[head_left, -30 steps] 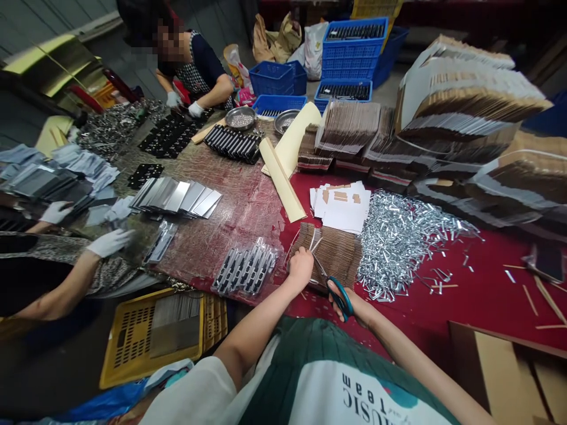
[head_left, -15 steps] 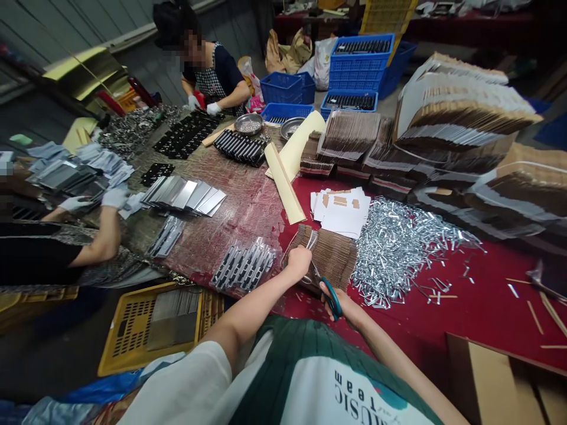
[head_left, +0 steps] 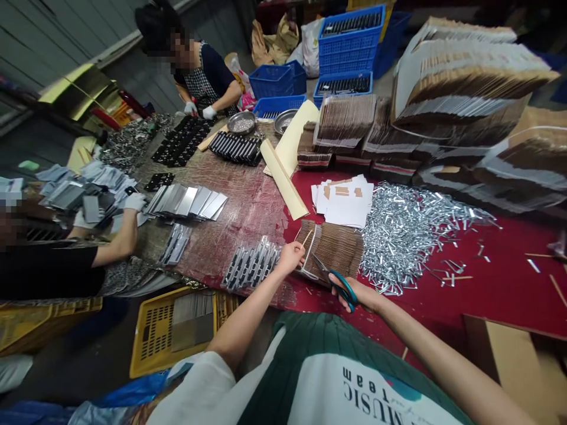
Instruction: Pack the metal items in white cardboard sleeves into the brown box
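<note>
A bundle of brown cardboard pieces [head_left: 339, 248] lies at the table's front edge with a pale strap round its left part. At that strap, my left hand [head_left: 292, 257] is closed, pinching a thin tan strip [head_left: 307, 237]. My right hand [head_left: 352, 293] holds teal-handled scissors [head_left: 343, 289] by their loops. The scissor blades are a little apart and point up-left over the bundle's front, near the strap. White cards [head_left: 348, 203] lie just behind the bundle, and a heap of small shiny metal pieces [head_left: 394, 236] lies to its right.
Metal parts in plastic [head_left: 250, 265] lie left of my left hand. Tall cardboard stacks [head_left: 460, 88] stand at the back right. Two people work at the left and far side, near metal plates [head_left: 188, 200] and black parts [head_left: 181, 141]. A yellow crate [head_left: 150, 330] sits below the table.
The scissors and my right hand have drawn back from my left hand. A tan strip now shows in my left fingers. The whole view has shifted slightly.
</note>
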{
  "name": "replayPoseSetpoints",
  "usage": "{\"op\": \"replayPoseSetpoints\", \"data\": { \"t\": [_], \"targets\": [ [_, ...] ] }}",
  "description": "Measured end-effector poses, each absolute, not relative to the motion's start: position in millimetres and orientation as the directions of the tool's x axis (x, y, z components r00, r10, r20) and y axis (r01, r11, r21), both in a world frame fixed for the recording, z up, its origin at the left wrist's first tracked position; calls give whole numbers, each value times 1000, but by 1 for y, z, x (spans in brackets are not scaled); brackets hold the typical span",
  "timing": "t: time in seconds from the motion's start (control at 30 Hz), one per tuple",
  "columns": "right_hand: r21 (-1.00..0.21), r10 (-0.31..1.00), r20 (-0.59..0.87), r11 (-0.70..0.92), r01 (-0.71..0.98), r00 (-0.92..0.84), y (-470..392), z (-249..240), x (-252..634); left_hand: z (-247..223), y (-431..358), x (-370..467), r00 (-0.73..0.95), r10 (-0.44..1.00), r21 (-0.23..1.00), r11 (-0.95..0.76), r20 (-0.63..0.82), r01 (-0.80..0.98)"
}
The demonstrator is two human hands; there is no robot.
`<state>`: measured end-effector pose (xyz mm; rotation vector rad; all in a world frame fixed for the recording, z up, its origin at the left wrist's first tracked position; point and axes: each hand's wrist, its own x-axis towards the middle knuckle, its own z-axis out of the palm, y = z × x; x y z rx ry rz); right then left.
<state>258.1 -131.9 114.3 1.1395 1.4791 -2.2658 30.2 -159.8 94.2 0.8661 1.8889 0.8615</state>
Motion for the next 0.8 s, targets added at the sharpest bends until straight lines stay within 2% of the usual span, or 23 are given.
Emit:
{"op": "replayPoseSetpoints", "data": {
  "t": [0.03, 0.1, 0.27, 0.37, 0.43, 0.53, 0.67, 0.8],
  "targets": [
    [-688, 230, -706, -451, 569, -670, -129, 117, 257, 93, -166, 29, -401, 813, 852, 508, -423, 131],
    [-672, 236, -733, -397, 625, -638, -124, 123, 253, 91, -177, 27, -439, 808, 887, 460, -394, 51],
    [-619, 226, -785, -261, 740, -577, -109, 131, 241, 72, -191, 24, -493, 826, 918, 377, -273, 124],
    [-651, 171, -759, -227, 724, -629, -105, 128, 240, 61, -192, 26, -517, 823, 900, 385, -234, 205],
    [-722, 155, -689, -236, 650, -708, -105, 122, 244, 59, -191, 28, -536, 811, 861, 429, -234, 272],
    [-793, 196, -608, -207, 574, -769, -108, 113, 254, 64, -189, 28, -514, 822, 790, 477, -245, 385],
    [-805, 230, -593, -183, 565, -771, -111, 104, 263, 76, -184, 28, -423, 866, 692, 478, -268, 541],
    [-808, 278, -589, -216, 549, -758, -118, 101, 262, 84, -180, 41, -435, 855, 514, 519, -284, 683]
  ]
}}
